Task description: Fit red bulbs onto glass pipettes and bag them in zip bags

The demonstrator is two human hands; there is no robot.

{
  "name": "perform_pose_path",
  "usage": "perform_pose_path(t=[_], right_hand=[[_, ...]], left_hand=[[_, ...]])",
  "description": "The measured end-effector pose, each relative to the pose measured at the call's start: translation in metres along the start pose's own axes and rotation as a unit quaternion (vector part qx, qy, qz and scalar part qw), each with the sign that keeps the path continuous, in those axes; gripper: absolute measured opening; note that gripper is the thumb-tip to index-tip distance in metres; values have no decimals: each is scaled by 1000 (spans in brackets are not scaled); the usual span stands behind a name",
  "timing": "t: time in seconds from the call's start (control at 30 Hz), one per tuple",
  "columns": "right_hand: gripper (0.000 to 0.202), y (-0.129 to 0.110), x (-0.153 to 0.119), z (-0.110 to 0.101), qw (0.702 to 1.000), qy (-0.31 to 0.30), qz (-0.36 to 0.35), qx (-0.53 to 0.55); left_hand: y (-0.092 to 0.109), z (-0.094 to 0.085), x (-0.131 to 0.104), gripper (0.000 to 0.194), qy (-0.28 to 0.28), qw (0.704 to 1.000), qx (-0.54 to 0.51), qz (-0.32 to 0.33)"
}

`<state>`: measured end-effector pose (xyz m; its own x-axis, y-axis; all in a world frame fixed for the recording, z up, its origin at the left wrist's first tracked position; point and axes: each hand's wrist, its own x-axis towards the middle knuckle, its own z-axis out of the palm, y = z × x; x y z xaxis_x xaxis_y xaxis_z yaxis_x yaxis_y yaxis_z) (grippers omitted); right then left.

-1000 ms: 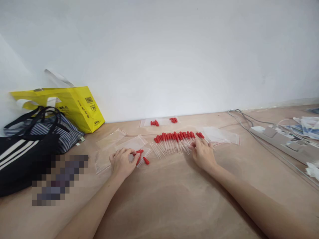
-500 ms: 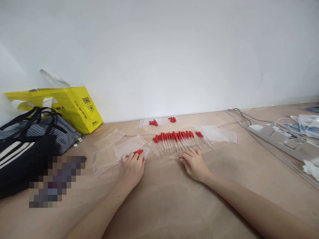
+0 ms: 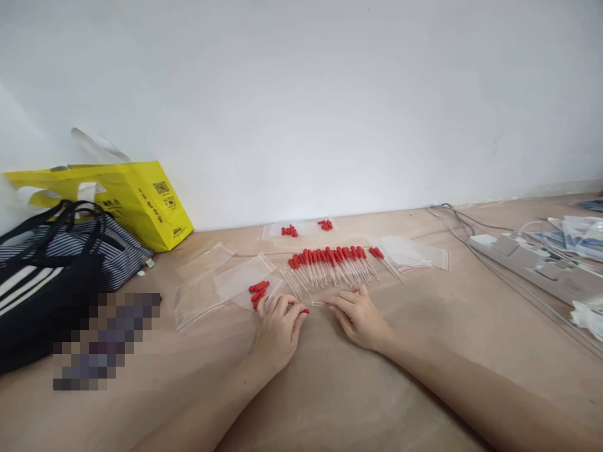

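Note:
My left hand (image 3: 281, 329) pinches a red rubber bulb (image 3: 306, 311), its tip showing past the fingers. Facing it, my right hand (image 3: 357, 318) grips a clear glass dropper tube (image 3: 318, 304) whose open end points left toward the bulb; the two are apart. Loose red bulbs (image 3: 259, 287) lie on a clear zip bag just beyond my left hand. Behind both hands runs a row of droppers with red bulbs (image 3: 330, 257), tips toward me. A pair of similar droppers (image 3: 377, 253) lies at its right end, and a few bare tubes (image 3: 293, 284) at its left.
Flat zip bags (image 3: 198, 301) spread on the left, another bag (image 3: 409, 254) at right. More red bulbs (image 3: 289, 231) lie on a bag by the wall. A yellow bag (image 3: 141, 201) and striped bag (image 3: 122, 242) stand left; a power strip (image 3: 532, 260) with cables lies right.
My left hand has left the loose bulbs and moved right, carrying one red bulb toward the tube. My right hand has shifted slightly left with the tube.

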<state>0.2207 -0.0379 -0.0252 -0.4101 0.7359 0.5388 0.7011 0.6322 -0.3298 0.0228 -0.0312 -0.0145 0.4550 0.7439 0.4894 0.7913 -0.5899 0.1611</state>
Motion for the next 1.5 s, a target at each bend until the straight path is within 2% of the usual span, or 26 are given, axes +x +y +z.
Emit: perform_pose_path(t=[0.17,0.43,0.73,1.1,1.27,1.4,1.5], right_hand=[[23,-4,2,5,1000,23,-19,1],[25,-6,1,7,998,24,-56,-17],[26,-7,4,5,987,41,-146,-49],[22,-10,9,11,986,38,-163,-22],[23,-9,11,12,988,30,-153,-16],[23,-4,11,8,992,-2,-125,-7],[21,1,10,3,994,-37,-98,12]], left_hand=[[2,-4,2,17,-11,999,-48,-14],[0,-3,-2,16,5,996,-83,-20],[6,-5,-3,17,4,995,-93,24],[8,-6,-6,19,0,994,-93,52],[7,-6,-4,19,-13,995,-95,32],[2,-12,-2,12,-29,995,-89,21],[-2,-17,-1,14,-26,996,-76,28]])
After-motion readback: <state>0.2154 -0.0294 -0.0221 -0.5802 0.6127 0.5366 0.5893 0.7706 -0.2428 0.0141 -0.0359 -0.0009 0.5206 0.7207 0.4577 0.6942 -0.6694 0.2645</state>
